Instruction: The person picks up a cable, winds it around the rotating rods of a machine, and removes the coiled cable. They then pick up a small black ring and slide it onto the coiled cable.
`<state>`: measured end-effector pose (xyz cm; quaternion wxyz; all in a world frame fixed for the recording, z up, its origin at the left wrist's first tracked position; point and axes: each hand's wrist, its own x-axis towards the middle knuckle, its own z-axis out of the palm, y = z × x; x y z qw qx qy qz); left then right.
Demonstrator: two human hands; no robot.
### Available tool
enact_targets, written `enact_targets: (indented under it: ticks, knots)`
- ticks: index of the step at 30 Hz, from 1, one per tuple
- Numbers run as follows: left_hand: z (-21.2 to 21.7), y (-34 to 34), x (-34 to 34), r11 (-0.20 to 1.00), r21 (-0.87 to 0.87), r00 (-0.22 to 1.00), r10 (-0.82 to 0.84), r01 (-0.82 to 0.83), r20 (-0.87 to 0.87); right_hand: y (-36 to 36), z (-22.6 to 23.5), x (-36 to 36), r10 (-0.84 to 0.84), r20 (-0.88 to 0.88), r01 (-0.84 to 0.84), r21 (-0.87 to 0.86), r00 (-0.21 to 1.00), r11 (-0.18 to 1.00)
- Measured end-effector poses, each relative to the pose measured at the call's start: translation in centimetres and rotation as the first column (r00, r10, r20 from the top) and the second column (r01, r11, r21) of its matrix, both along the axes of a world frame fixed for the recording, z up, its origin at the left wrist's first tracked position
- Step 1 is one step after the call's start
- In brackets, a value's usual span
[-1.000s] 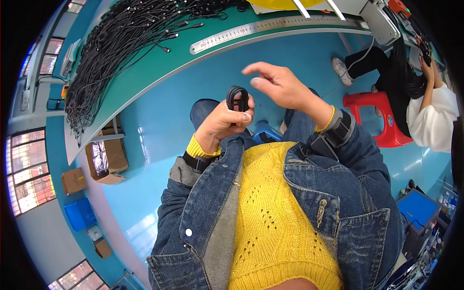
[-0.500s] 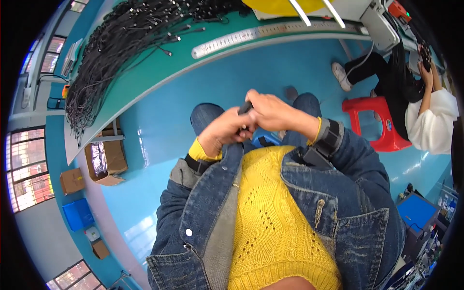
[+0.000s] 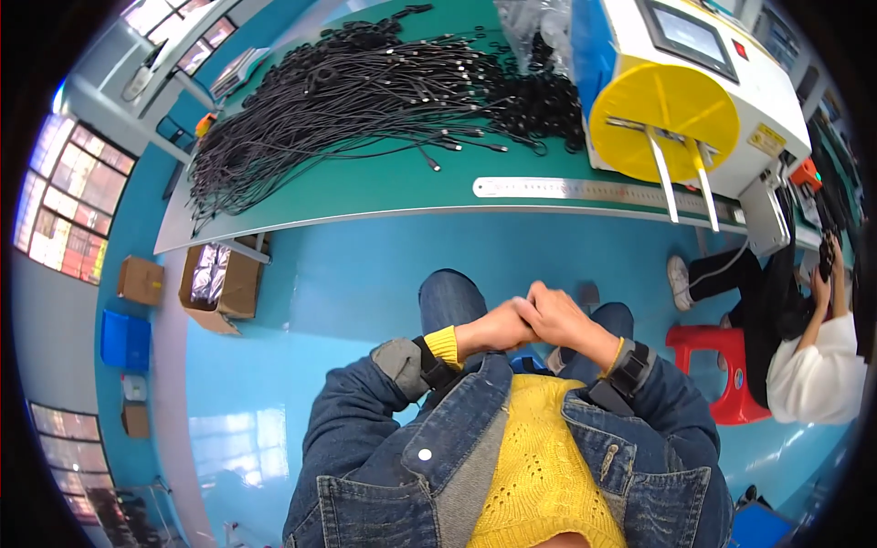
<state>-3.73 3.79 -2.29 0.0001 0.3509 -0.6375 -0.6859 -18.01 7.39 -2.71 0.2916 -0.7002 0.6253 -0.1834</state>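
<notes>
In front of my lap, my left hand (image 3: 499,331) and my right hand (image 3: 559,317) are pressed together with fingers closed. The right hand lies partly over the left, hiding the left fingertips. Whatever lies between them cannot be seen. Both hands are apart from the table (image 3: 393,196), on the near side of its edge. On its green top lies a big heap of black cables (image 3: 338,119) with small metal plugs at their ends. A steel ruler (image 3: 548,189) rests along the front edge.
A white machine (image 3: 772,114) with a screen, yellow disc (image 3: 630,100) and two metal prongs (image 3: 662,178) stands on the table at the right. A cardboard box (image 3: 244,285) is on the floor at left. At right are a red stool (image 3: 731,352) and another person's white sleeve (image 3: 813,370).
My view has tilted up, bringing in more of the table and the machine. The black piece that showed between my hands is now hidden, and the hands have closed together.
</notes>
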Motion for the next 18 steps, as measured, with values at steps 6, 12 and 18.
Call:
enact_targets:
  ticks: [6,12,18]
  knots:
    - [5.9,-10.8,5.8,0.995,0.096,0.949,-0.015,-0.016,0.314,1.0,0.6,-3.3,-0.039,0.344,-0.101,0.381,0.938,0.919]
    - [17.4,-32.1,14.1,0.537,-0.016,0.45,0.69,-0.843,-0.566,3.8,-1.4,-5.2,-0.134,0.274,0.002,0.434,0.952,0.901]
    - [8.7,-34.2,15.0,0.174,-0.982,0.858,0.491,0.076,0.153,3.5,-1.6,-5.5,-0.238,0.343,0.06,0.457,0.909,0.887]
